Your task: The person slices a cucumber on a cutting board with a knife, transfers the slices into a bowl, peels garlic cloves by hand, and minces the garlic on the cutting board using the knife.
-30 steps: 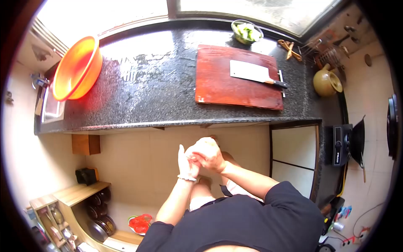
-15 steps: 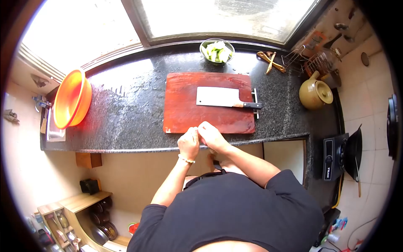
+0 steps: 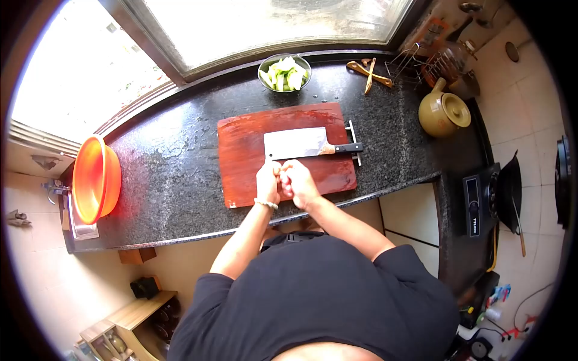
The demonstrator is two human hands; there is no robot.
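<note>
My left hand [image 3: 268, 182], with a beaded bracelet at the wrist, is closed over the near part of the red cutting board [image 3: 247, 144]. Right beside it my right hand [image 3: 299, 182] is closed too, and the fingers of both meet. Whatever they hold, if anything, is too small or hidden to make out. Just beyond the hands a cleaver [image 3: 295, 143] lies flat on the board, its black handle pointing right. Behind the board stands a glass bowl [image 3: 263, 77] of pale green vegetable pieces [image 3: 285, 74].
An orange basin [image 3: 110, 180] sits at the left over the sink [image 3: 84, 230]. Wooden tongs [image 3: 369, 76], a wire rack [image 3: 402, 65] and a lidded clay pot [image 3: 444, 114] stand at the back right. Further right is a stove [image 3: 473, 204] with a wok [image 3: 509, 191].
Both hands have moved forward from below the counter edge to over the cutting board, staying together. The view has shifted and turned; the cleaver still lies on the board.
</note>
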